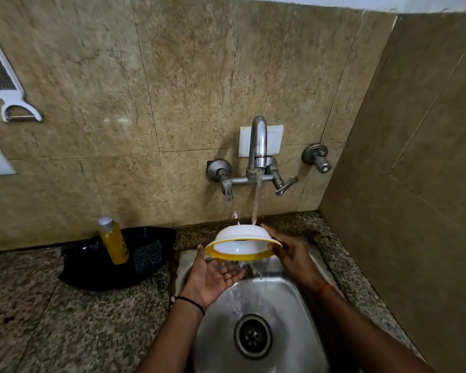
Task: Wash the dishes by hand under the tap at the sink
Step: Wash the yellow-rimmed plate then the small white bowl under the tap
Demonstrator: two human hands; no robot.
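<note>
bowl: white with yellow rim (240, 244), held upside down and tilted over the sink (280, 319), base under the stream, rim facing the camera.
tap: wall-mounted spout (258, 141) at 12 o'clock from the bowl, water (256, 200) was running onto the bowl base and spilling off into the basin.
right hand: right hand (291, 251) grasped the bowl at its 3 o'clock rim, thumb over the edge.
left hand: left hand (215, 273) was released, palm up and fingers spread, just under the bowl's 7 o'clock rim, water falling past it; it gripped nothing.
risk: one-handed hold on a wet rim, so the bowl could slip and drop into the basin; stream on the domed base likely sprays toward the desk (65, 305) and wall.
edges: side wall (414, 157) close at 3 o'clock, little swing room for the right elbow; tap levers just behind the bowl at 12.
open room: basin below was free down to the drain (253, 336); at 9 o'clock the soap bottle (113, 239) stood in a black tray (92, 265) with a scrubber (147, 255), near the sink edge.
</note>
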